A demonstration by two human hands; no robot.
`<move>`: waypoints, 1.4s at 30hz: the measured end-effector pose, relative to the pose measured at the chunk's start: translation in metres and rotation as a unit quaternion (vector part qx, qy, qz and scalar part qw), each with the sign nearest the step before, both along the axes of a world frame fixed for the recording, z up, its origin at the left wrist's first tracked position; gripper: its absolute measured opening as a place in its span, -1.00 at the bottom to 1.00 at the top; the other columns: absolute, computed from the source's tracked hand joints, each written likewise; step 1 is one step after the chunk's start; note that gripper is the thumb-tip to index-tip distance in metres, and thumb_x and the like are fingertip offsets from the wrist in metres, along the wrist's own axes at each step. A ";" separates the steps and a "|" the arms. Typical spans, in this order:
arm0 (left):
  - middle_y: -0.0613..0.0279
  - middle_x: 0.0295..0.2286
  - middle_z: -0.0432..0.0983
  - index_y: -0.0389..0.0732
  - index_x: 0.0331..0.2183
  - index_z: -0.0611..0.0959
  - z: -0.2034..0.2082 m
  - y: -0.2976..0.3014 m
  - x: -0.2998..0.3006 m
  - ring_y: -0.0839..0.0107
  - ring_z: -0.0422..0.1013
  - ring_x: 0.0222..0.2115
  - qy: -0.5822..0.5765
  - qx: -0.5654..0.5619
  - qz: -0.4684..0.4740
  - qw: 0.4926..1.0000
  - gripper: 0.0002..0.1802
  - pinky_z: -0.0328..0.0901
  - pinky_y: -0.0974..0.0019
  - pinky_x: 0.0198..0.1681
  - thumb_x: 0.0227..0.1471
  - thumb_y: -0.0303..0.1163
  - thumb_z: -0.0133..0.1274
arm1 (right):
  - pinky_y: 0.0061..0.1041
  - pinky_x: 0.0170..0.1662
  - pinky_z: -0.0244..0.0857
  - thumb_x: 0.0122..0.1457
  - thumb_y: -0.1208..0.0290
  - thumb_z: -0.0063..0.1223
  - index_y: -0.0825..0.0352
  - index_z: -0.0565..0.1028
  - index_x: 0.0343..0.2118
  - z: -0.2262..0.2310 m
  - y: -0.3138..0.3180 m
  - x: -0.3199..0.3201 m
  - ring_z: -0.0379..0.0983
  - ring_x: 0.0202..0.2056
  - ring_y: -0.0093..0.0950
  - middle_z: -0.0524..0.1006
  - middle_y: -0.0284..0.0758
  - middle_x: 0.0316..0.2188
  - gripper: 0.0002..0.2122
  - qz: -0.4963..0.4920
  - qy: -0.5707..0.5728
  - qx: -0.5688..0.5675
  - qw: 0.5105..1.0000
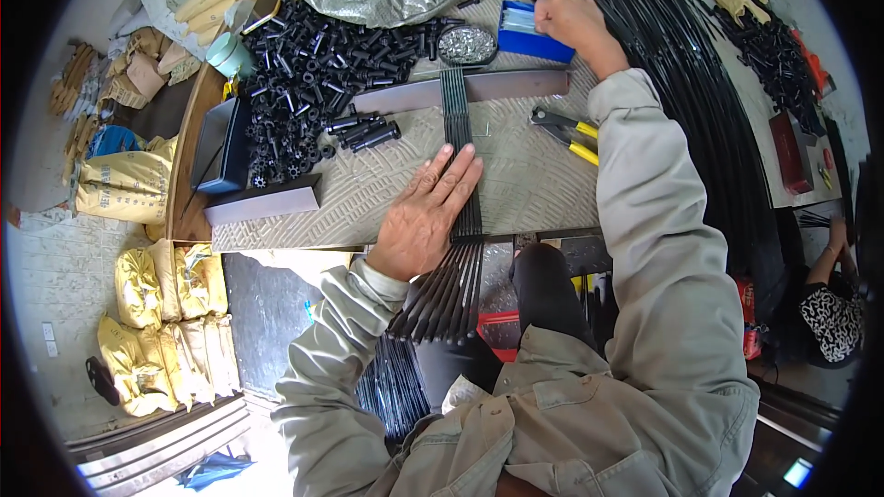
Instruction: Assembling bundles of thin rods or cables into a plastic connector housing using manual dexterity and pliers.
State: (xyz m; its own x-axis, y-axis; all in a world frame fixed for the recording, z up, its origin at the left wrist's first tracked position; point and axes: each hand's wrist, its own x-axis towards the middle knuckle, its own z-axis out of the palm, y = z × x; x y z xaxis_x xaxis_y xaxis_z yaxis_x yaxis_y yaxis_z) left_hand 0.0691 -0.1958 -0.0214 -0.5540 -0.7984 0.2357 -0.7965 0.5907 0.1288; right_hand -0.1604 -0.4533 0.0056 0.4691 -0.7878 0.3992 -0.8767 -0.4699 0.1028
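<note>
My left hand (425,212) lies flat on a row of thin black rods (468,212), fingers stretched out. The rods run side by side across the table; their knobbed near ends fan out past its front edge. Their far ends rest over a grey metal strip (525,85), close to a small dish of tiny silvery parts (467,44). Beyond, my right hand (575,20) is at the rim of a blue box (534,44) holding pale, clear strips. Its fingers are curled closed, and whatever they hold is hidden.
Yellow-handled pliers (566,132) lie right of the rods. Black tubular fittings (313,64) are heaped at the left, below an open woven sack (387,2). Long black rods (681,64) cover the right side. Another person's arm (829,253) shows at far right.
</note>
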 end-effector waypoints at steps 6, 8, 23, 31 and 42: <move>0.10 0.11 0.00 -0.28 0.07 0.18 0.004 0.018 -0.001 0.13 -0.06 0.13 0.043 0.036 -0.010 0.998 -0.08 -0.05 0.16 0.13 -0.22 0.12 -0.01 | -0.30 -0.25 0.21 -0.09 0.41 0.02 0.12 0.49 -0.50 -0.002 -0.007 -0.006 0.36 -0.23 -0.35 0.45 -0.36 -0.44 -0.94 0.044 0.024 -0.018 0.999; 0.09 0.11 0.00 -0.29 0.07 0.18 0.001 0.020 -0.001 0.12 -0.05 0.13 0.040 0.035 -0.009 0.999 -0.01 -0.04 0.16 0.13 -0.26 0.21 -0.01 | -0.31 -0.27 0.21 -0.11 0.44 0.05 0.17 0.45 -0.52 -0.003 -0.006 -0.010 0.34 -0.25 -0.35 0.42 -0.35 -0.47 -0.94 0.073 -0.007 0.039 0.997; -0.05 0.04 0.12 -0.36 0.02 0.25 0.002 0.012 -0.007 0.01 0.04 0.08 0.063 0.012 -0.023 0.998 0.01 0.02 0.13 0.10 -0.34 0.15 0.13 | -0.36 -0.35 0.25 0.00 0.44 -0.04 0.16 0.47 -0.37 -0.003 0.045 0.035 0.40 -0.36 -0.28 0.43 -0.34 -0.49 -0.88 0.212 -0.261 0.059 0.940; -0.03 0.04 0.14 -0.37 0.01 0.28 0.000 0.010 -0.010 0.01 0.05 0.08 0.067 0.015 -0.013 0.998 -0.04 0.06 0.12 0.08 -0.31 0.14 0.07 | -0.32 -0.36 0.25 -0.03 0.46 -0.04 0.13 0.54 -0.44 -0.009 0.083 0.033 0.42 -0.35 -0.28 0.47 -0.28 -0.44 -0.88 0.144 -0.150 0.122 0.971; -0.09 0.04 0.12 -0.40 0.01 0.26 -0.001 0.008 -0.011 -0.03 0.03 0.08 0.045 0.025 -0.019 0.999 0.00 0.04 0.13 0.09 -0.36 0.11 0.15 | -0.29 -0.27 0.19 0.00 0.41 -0.03 0.10 0.54 -0.42 -0.010 0.078 0.029 0.38 -0.31 -0.28 0.43 -0.30 -0.44 -0.88 0.124 -0.146 0.139 0.972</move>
State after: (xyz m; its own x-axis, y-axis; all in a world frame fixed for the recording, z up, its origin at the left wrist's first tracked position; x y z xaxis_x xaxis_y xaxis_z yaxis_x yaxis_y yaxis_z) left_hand 0.0583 -0.1873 -0.0225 -0.5634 -0.7887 0.2459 -0.7572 0.6121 0.2282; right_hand -0.1317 -0.3757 -0.0049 0.5574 -0.7608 0.3324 -0.7052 -0.6452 -0.2940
